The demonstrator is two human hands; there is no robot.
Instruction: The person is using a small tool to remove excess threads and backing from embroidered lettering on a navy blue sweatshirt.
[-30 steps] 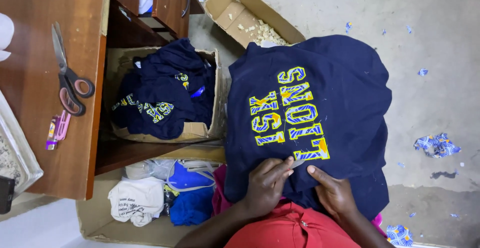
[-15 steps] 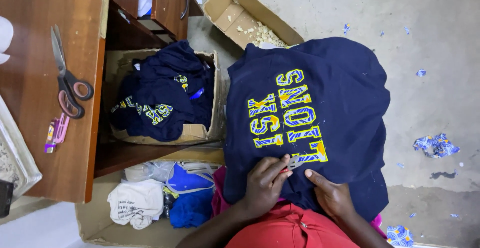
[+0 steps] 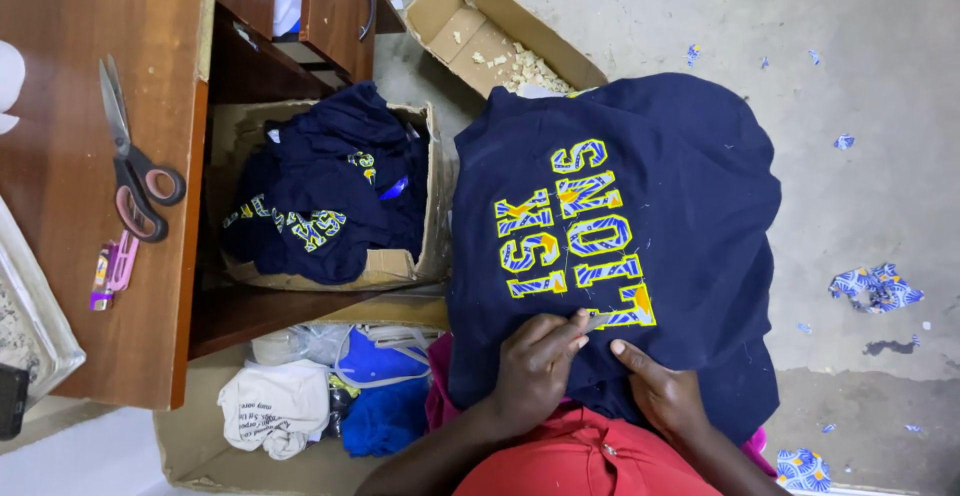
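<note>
Head view: left hand point(image 3: 535, 366) pinches a small tool against the navy shirt point(image 3: 680, 206); right hand point(image 3: 665, 391) presses flat.

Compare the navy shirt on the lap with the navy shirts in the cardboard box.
The lap shirt lies spread flat, lettering fully showing; the boxed shirts are bunched in a heap, lettering only partly visible. The left hand and right hand rest on the lap shirt; nothing touches the boxed shirts. Both are navy with yellow-and-blue lettering.

Grey concrete floor point(image 3: 850, 206) littered with blue fabric scraps point(image 3: 875, 286) at 3 o'clock; brown wooden desk point(image 3: 60, 256) at 9; open cardboard box point(image 3: 490, 26) at 12.
</note>
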